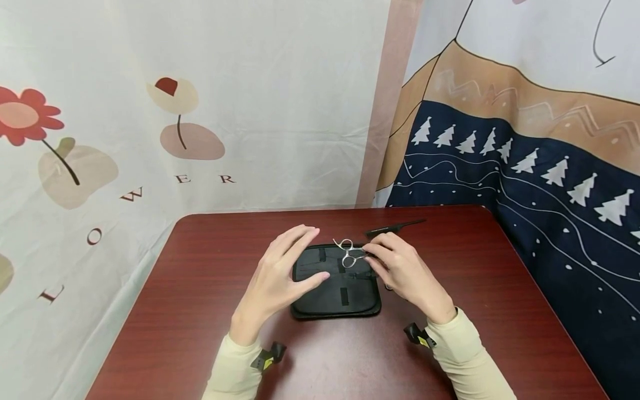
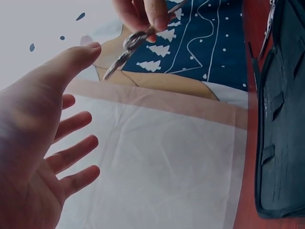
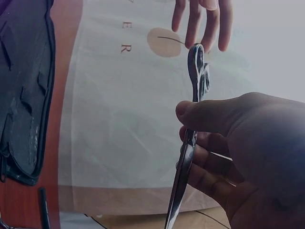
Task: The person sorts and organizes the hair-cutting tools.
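A pair of silver scissors [image 3: 185, 160] is pinched between the thumb and fingers of my right hand [image 1: 404, 271], with the finger rings pointing left toward my other hand. In the right wrist view the blades extend down past the fingers. My left hand [image 1: 275, 280] is held with fingers spread and thumb apart, near the rings but holding nothing. Below both hands a black case [image 1: 320, 301] lies on the table, its inner side with several elastic loops facing up. In the head view the right hand hides most of the blades.
Behind the case, a black comb [image 1: 392, 229] with a thin tail lies on the reddish-brown table [image 1: 215, 250]. Another metal tool [image 2: 269, 24] shows beside the case in the left wrist view, mostly out of frame. Printed curtains [image 1: 300, 111] hang beyond the table.
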The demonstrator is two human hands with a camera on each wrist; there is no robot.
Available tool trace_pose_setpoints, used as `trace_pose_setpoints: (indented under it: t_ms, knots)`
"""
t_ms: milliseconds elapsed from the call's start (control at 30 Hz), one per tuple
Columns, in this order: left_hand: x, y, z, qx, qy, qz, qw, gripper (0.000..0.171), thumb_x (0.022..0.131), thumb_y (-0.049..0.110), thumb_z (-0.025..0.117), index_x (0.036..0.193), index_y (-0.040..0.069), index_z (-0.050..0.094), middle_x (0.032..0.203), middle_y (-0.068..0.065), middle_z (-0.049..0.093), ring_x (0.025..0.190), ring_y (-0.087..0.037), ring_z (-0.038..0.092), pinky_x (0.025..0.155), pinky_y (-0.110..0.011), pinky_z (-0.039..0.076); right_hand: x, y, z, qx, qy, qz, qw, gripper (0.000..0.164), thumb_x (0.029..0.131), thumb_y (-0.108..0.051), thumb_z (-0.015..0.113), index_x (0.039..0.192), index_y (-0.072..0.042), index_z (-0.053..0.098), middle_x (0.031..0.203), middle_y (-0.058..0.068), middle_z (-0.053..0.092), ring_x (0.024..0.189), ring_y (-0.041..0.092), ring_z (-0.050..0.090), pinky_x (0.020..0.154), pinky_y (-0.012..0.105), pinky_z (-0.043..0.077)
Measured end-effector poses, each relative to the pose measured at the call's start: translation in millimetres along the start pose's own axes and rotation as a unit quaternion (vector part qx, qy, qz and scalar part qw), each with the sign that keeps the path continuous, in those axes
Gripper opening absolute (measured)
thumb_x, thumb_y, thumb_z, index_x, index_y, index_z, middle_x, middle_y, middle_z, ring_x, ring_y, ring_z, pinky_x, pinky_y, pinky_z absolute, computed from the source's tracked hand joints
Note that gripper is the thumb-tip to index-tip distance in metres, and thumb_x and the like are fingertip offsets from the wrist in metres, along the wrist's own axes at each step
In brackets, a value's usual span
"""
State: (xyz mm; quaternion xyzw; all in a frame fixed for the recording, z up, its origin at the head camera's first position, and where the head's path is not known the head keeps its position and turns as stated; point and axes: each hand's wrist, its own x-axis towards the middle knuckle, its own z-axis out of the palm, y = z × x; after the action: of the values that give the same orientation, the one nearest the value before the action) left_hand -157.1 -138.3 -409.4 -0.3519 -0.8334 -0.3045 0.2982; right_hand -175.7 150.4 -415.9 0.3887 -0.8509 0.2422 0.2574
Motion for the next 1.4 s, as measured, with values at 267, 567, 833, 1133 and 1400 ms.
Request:
trace_pose_setpoints:
  t_ms: [267, 567, 833, 1133, 1400]
  knots:
    - [1.6, 5.0, 7.9, 0.012, -0.011, 0.028, 0.9995, 0.083, 0.073, 0.034, 0.091, 0.143, 0.004, 0.061, 0.141, -0.015, 0.059, 0.137, -0.029, 0.045, 0.114, -0.049, 0.037, 0.7, -2.4, 4.4, -0.018, -0.015, -0.015, 1.000, 0.016, 0.086, -0.003, 0.079, 0.103, -0.001, 0.078, 0.101, 0.008, 0.067, 0.096, 0.020, 0.060, 0.079, 0.036, 0.058]
    - [1.5, 7.4, 17.7, 0.040, -0.028, 0.054, 0.9973, 0.081, 0.072, 0.036, 0.092, 0.139, 0.001, 0.064, 0.142, -0.014, 0.058, 0.138, -0.031, 0.045, 0.117, -0.050, 0.034, 0.5, -6.2, 8.5, -0.028, -0.027, -0.026, 0.999, 0.016, 0.085, -0.001, 0.079, 0.102, -0.001, 0.077, 0.100, 0.008, 0.066, 0.095, 0.019, 0.057, 0.076, 0.033, 0.057]
    - [-1.0, 12.4, 28.6, 0.088, -0.061, 0.061, 0.9923, 0.077, 0.076, 0.040, 0.088, 0.140, 0.004, 0.064, 0.143, -0.012, 0.058, 0.133, -0.029, 0.049, 0.116, -0.052, 0.035, 0.4, -9.0, 14.4, -0.042, -0.034, -0.046, 0.997, 0.015, 0.085, 0.000, 0.080, 0.099, 0.000, 0.077, 0.097, 0.008, 0.065, 0.091, 0.020, 0.056, 0.072, 0.031, 0.056]
    - [-6.1, 15.7, 35.8, 0.141, -0.086, 0.056, 0.9847, 0.067, 0.080, 0.036, 0.086, 0.137, 0.006, 0.067, 0.138, -0.009, 0.062, 0.120, -0.027, 0.058, 0.108, -0.044, 0.046, 0.0, -13.5, 19.4, -0.054, -0.044, -0.056, 0.996, 0.012, 0.087, -0.001, 0.078, 0.099, 0.000, 0.077, 0.096, 0.007, 0.065, 0.087, 0.020, 0.055, 0.068, 0.029, 0.054]
    - [-7.1, 17.0, 36.8, 0.130, -0.095, 0.036, 0.9863, 0.053, 0.084, 0.030, 0.083, 0.131, 0.008, 0.072, 0.132, -0.007, 0.066, 0.114, -0.021, 0.061, 0.097, -0.038, 0.054, -0.5, -15.9, 19.7, -0.053, -0.050, -0.052, 0.996, 0.013, 0.088, -0.002, 0.078, 0.101, -0.002, 0.077, 0.098, 0.007, 0.065, 0.090, 0.019, 0.055, 0.069, 0.028, 0.055]
